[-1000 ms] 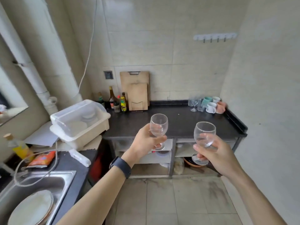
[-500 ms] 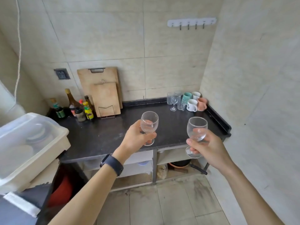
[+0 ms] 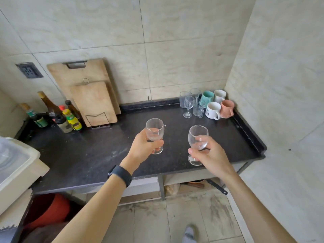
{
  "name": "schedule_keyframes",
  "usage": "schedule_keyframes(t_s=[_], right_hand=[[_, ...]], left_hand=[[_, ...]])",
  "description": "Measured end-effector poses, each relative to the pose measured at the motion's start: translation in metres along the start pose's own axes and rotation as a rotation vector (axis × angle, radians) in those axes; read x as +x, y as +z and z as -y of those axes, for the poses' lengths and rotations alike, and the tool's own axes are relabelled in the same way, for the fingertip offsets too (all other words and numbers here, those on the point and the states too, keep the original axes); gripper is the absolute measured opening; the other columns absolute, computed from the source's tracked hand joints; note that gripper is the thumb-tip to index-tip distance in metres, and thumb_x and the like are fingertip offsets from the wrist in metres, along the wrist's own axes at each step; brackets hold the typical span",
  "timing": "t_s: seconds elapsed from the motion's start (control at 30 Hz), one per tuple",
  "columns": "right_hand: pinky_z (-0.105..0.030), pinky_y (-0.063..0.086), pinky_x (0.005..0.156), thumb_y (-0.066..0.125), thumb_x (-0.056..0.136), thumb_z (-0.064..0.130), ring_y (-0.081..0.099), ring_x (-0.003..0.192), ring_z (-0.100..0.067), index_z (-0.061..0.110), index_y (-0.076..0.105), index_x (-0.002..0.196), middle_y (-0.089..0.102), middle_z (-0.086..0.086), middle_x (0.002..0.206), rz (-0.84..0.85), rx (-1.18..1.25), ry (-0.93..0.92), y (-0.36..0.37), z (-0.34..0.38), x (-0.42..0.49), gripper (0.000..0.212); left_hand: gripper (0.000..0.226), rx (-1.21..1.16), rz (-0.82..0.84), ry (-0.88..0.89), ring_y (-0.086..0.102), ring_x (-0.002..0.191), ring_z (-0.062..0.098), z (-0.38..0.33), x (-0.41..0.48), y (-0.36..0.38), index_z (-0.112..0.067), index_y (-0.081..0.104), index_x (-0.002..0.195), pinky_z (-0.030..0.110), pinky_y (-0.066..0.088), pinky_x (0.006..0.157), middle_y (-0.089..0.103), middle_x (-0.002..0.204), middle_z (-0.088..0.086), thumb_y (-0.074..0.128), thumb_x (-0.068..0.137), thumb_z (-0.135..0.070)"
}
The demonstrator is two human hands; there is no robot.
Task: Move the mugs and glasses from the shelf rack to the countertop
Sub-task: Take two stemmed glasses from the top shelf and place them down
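My left hand (image 3: 142, 148) grips a clear wine glass (image 3: 155, 130) by the bowl, held upright above the black countertop (image 3: 91, 155). My right hand (image 3: 210, 156) grips a second clear wine glass (image 3: 197, 135) the same way, above the counter's front edge. At the counter's far right corner stands a cluster of glasses (image 3: 189, 102) and mugs: a teal mug (image 3: 207, 97), two white mugs (image 3: 213, 110) and a pink mug (image 3: 227, 108). The shelf rack is out of view.
Two wooden cutting boards (image 3: 91, 95) lean on the back wall. Sauce bottles (image 3: 57, 114) crowd the counter's far left. A white plastic dish box (image 3: 15, 165) sits at the left edge. Open shelves and a red bucket (image 3: 49, 209) lie below the counter. A tiled wall bounds the right.
I have come closer to the counter and the view has tilted down. Both hands, each still holding its glass, now hover over the countertop instead of in front of it.
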State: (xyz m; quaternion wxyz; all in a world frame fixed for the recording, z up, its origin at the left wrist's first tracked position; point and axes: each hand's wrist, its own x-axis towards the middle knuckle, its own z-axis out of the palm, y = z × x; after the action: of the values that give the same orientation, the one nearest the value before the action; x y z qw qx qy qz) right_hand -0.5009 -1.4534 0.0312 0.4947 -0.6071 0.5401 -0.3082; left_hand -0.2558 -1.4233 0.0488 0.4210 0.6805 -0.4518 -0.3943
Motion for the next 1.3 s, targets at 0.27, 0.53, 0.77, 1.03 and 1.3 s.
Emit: schedule_keyframes(t_s=[0.27, 0.53, 0.77, 1.03, 1.3], right_hand=[[-0.025, 0.055, 0.081, 0.078, 0.083, 0.027, 0.074, 0.086, -0.008, 0.033, 0.056, 0.12, 0.074, 0.007, 0.098, 0.033, 0.009, 0.09, -0.003, -0.025, 0.106, 0.043], [-0.016, 0.046, 0.07, 0.078, 0.081, 0.028, 0.067, 0.092, -0.004, 0.028, 0.056, 0.116, 0.07, 0.01, 0.102, 0.095, -0.1, 0.25, 0.022, -0.065, 0.19, 0.041], [-0.012, 0.04, 0.065, 0.079, 0.081, 0.033, 0.057, 0.087, -0.001, 0.021, 0.046, 0.124, 0.056, 0.007, 0.11, 0.105, -0.167, 0.387, 0.057, -0.085, 0.249, 0.056], [-0.015, 0.041, 0.071, 0.081, 0.078, 0.039, 0.063, 0.1, -0.01, 0.026, 0.047, 0.117, 0.06, 0.016, 0.107, 0.076, -0.142, 0.385, 0.077, -0.096, 0.339, 0.054], [-0.024, 0.043, 0.081, 0.08, 0.08, 0.032, 0.064, 0.099, -0.015, 0.025, 0.045, 0.125, 0.062, 0.007, 0.114, 0.025, -0.135, 0.254, 0.108, -0.095, 0.455, 0.057]], left_hand=[[0.036, 0.025, 0.024, -0.145, 0.067, 0.1, 0.027, 0.028, 0.09, 0.04, -0.018, 0.06, 0.114, 0.048, 0.057, 0.091, 0.069, 0.105, 0.009, 0.075, 0.082, -0.012], [0.038, 0.037, 0.089, -0.278, 0.065, 0.094, 0.016, 0.087, 0.165, 0.064, -0.021, 0.056, 0.114, 0.029, 0.056, 0.071, 0.063, 0.107, -0.004, 0.077, 0.083, -0.02], [0.037, 0.119, 0.12, -0.369, 0.062, 0.087, 0.01, 0.126, 0.232, 0.068, -0.025, 0.059, 0.111, 0.017, 0.049, 0.066, 0.064, 0.102, -0.009, 0.08, 0.08, -0.026], [0.056, 0.121, 0.036, -0.401, 0.065, 0.094, 0.01, 0.137, 0.319, 0.078, -0.03, 0.052, 0.115, 0.026, 0.055, 0.078, 0.065, 0.108, -0.01, 0.084, 0.069, -0.031], [0.056, 0.048, -0.067, -0.324, 0.066, 0.094, 0.007, 0.125, 0.427, 0.086, -0.031, 0.051, 0.12, 0.009, 0.046, 0.063, 0.067, 0.105, -0.012, 0.083, 0.074, -0.025]])
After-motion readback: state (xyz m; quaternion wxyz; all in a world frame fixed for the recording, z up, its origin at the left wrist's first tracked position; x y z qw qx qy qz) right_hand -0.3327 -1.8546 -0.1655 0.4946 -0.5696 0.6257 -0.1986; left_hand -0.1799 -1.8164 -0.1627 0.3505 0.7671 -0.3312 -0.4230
